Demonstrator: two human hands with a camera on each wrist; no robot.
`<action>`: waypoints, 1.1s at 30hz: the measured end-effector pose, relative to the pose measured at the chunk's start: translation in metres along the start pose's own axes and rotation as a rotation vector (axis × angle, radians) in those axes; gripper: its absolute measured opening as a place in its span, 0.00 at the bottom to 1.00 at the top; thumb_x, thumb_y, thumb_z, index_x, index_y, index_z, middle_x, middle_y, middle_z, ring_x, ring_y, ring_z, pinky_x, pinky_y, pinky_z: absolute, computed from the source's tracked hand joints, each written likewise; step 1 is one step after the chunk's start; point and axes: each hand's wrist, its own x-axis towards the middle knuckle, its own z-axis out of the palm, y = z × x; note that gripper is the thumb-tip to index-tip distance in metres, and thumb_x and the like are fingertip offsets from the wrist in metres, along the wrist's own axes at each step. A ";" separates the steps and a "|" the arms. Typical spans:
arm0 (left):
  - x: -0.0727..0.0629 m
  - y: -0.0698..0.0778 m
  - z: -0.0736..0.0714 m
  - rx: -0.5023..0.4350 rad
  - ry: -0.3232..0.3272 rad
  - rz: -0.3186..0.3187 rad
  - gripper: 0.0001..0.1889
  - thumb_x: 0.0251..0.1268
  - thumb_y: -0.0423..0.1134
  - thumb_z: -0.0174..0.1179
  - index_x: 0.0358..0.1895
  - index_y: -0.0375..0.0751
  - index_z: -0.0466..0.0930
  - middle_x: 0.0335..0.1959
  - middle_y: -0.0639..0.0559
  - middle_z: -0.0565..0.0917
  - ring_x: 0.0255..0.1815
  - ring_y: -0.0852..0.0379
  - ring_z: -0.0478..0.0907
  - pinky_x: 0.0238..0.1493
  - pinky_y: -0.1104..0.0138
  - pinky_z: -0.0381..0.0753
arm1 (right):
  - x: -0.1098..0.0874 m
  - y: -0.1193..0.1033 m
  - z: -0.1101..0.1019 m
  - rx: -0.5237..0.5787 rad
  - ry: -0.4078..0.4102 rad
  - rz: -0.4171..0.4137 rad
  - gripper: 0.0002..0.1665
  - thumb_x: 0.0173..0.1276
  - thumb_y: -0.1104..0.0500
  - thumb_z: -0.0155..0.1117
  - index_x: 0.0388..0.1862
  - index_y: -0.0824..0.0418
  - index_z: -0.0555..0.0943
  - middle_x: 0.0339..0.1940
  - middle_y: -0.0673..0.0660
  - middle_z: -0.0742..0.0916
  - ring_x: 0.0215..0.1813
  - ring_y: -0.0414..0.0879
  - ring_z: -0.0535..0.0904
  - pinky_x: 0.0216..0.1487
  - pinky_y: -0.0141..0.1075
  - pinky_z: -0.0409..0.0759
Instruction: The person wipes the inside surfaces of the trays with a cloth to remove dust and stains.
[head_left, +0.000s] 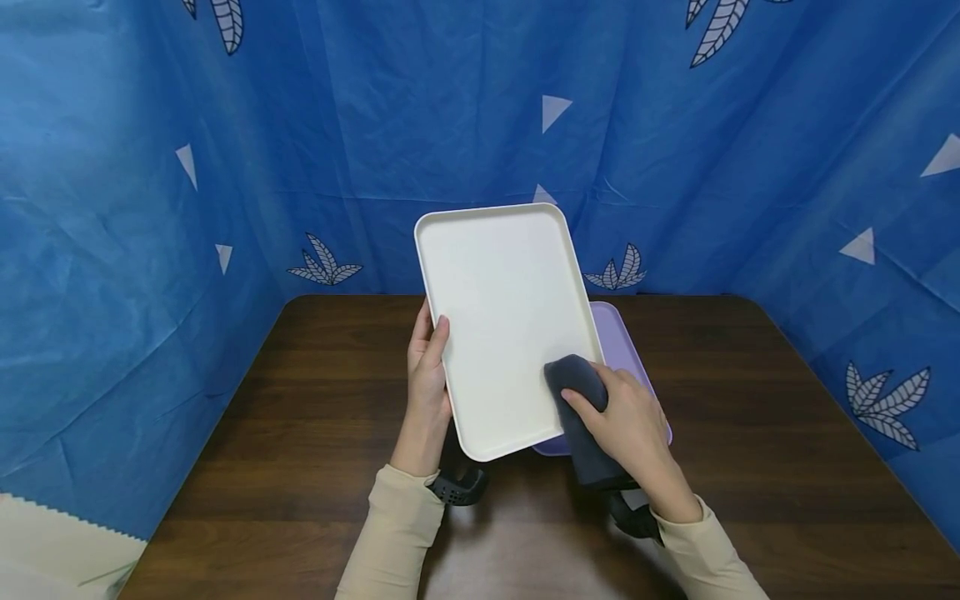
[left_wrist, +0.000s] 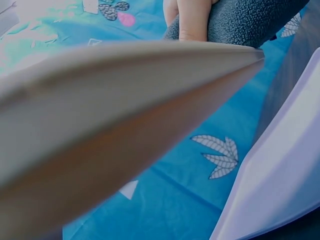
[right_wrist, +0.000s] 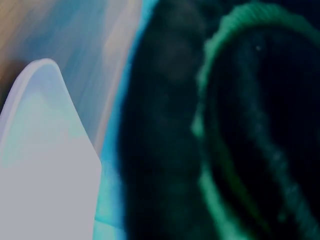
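Observation:
My left hand (head_left: 429, 367) grips the left edge of a white rectangular tray (head_left: 502, 292), thumb on its face, holding it tilted above the table. A folded dark grey cloth (head_left: 581, 417) is pinched in my right hand (head_left: 630, 412), against the tray's lower right corner. From the left wrist, the white tray (left_wrist: 125, 110) appears edge-on and blurred, with right-hand fingers (left_wrist: 194, 20) and the fuzzy cloth (left_wrist: 240, 22) at its far edge. The cloth (right_wrist: 165, 125) fills much of the right wrist view, dark and folded over.
A purple tray (head_left: 621, 346) lies on the brown wooden table (head_left: 337, 400), partly behind the white one. Blue patterned fabric (head_left: 465, 100) hangs behind and at both sides of the table. Each wrist wears a black band (head_left: 459, 486).

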 end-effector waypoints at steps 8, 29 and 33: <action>0.000 -0.002 0.001 0.000 -0.014 0.003 0.25 0.78 0.33 0.44 0.76 0.48 0.58 0.53 0.54 0.82 0.48 0.60 0.84 0.47 0.69 0.84 | -0.008 -0.010 0.009 0.027 0.023 -0.069 0.33 0.59 0.45 0.73 0.58 0.62 0.81 0.42 0.63 0.86 0.36 0.54 0.80 0.30 0.44 0.77; -0.001 -0.007 0.001 0.006 0.034 -0.005 0.27 0.78 0.33 0.44 0.76 0.49 0.57 0.53 0.55 0.81 0.49 0.61 0.82 0.48 0.70 0.83 | -0.034 -0.069 0.034 0.203 -0.015 -0.180 0.32 0.58 0.44 0.74 0.57 0.59 0.82 0.40 0.54 0.87 0.39 0.45 0.83 0.36 0.36 0.79; -0.001 -0.006 0.003 0.027 0.047 -0.015 0.27 0.78 0.33 0.44 0.76 0.48 0.56 0.49 0.57 0.83 0.45 0.62 0.84 0.45 0.71 0.84 | -0.039 -0.079 0.038 0.278 -0.052 -0.207 0.30 0.60 0.44 0.72 0.57 0.58 0.82 0.42 0.52 0.88 0.41 0.42 0.83 0.38 0.34 0.79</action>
